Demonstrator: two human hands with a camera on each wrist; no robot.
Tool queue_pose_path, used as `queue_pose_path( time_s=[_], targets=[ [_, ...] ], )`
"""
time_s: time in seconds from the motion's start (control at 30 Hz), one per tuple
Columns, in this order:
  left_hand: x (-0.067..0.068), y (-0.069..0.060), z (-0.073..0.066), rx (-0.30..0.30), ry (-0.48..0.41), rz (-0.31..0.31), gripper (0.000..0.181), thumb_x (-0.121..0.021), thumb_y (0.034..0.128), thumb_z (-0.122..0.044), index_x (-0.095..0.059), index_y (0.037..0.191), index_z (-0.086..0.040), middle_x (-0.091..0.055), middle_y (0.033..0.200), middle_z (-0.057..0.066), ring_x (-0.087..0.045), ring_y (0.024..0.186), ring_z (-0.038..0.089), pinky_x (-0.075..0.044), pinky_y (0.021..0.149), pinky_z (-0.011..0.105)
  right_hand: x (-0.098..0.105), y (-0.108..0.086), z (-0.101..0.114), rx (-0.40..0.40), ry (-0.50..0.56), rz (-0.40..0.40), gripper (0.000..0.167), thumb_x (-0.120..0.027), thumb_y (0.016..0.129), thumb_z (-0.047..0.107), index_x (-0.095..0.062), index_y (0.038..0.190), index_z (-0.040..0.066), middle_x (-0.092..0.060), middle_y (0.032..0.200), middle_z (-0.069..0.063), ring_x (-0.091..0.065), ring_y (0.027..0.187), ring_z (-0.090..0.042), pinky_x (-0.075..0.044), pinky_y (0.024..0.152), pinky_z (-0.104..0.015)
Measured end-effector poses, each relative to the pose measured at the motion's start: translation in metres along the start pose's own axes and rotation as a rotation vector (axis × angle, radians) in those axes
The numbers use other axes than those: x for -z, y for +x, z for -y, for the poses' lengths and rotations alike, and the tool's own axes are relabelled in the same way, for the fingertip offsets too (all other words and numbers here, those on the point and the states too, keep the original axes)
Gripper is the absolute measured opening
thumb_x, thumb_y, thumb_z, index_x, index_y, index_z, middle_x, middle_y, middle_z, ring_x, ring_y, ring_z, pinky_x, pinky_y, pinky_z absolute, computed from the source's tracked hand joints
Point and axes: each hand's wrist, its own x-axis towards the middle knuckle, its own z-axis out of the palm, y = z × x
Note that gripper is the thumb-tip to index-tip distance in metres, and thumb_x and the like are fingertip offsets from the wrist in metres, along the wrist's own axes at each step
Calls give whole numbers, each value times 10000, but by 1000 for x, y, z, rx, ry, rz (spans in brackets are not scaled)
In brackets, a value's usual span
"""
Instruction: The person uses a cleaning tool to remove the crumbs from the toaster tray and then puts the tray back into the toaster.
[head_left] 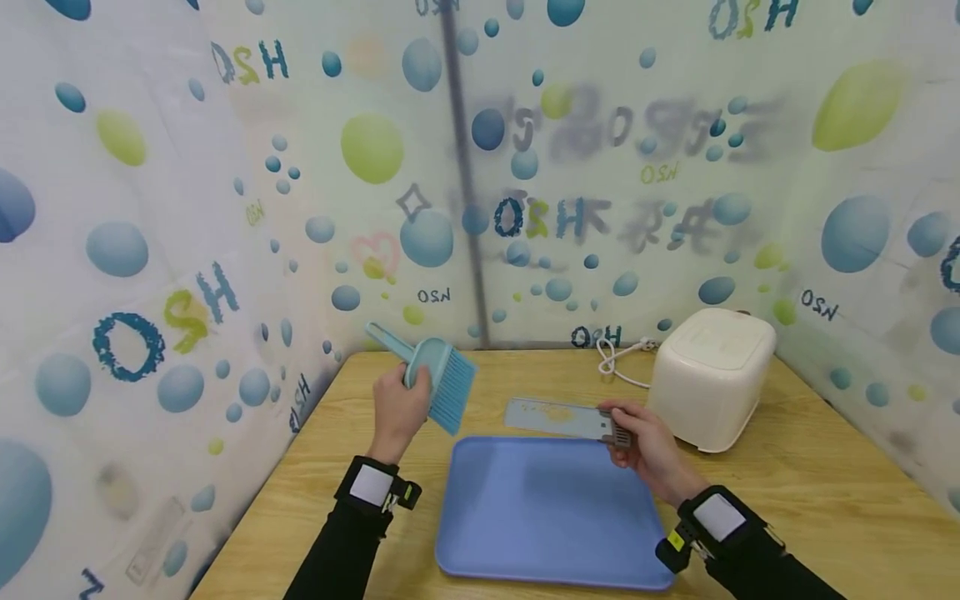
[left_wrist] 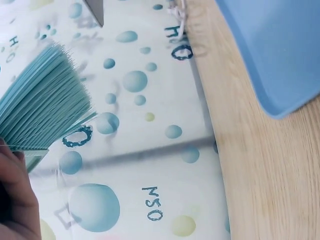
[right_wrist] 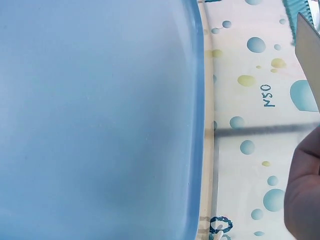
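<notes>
My left hand [head_left: 400,410] grips a small light-blue hand brush [head_left: 452,390], held up over the table's left part with its bristles towards the right. In the left wrist view the fanned bristles [left_wrist: 50,100] show close up beside the fingers. A flat grey metal crumb tray [head_left: 551,416] is pinched at its slotted right end by my right hand [head_left: 647,442]. Brownish crumbs [head_left: 557,411] lie scattered on its upper face. It hangs above the far edge of a blue plastic tray [head_left: 555,517], apart from the brush. The right wrist view catches only the crumb tray's edge [right_wrist: 309,60].
A white toaster [head_left: 712,379] stands at the back right, close to my right hand. Its white cord and plug [head_left: 626,354] lie behind it on the wooden table [head_left: 300,500]. Patterned curtains [head_left: 420,167] enclose the back and sides.
</notes>
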Motion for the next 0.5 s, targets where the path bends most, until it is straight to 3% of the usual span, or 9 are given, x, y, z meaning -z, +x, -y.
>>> queue_pose_path(
  time_s=[0.23,0.5],
  targets=[
    [-12,1,-19,50,-101,32,263,-566,960,-142,-677,858,73,-663,660,190,-593,417,200,-484,337,340,-3,0,-4,-9,-10,-7,304,-376,1109,253,-546,1307,98,-571,1041,-64,-512,664,-150,-436,572,-254],
    [-32,-7,-35,63,-150,81,261,-546,969,-144,-678,903,70,-675,686,175,-615,439,194,-499,352,356,-4,-4,-8,-6,-47,15,330,-368,1112,253,-516,1337,62,-553,1017,-69,-503,673,-160,-430,583,-268]
  ],
)
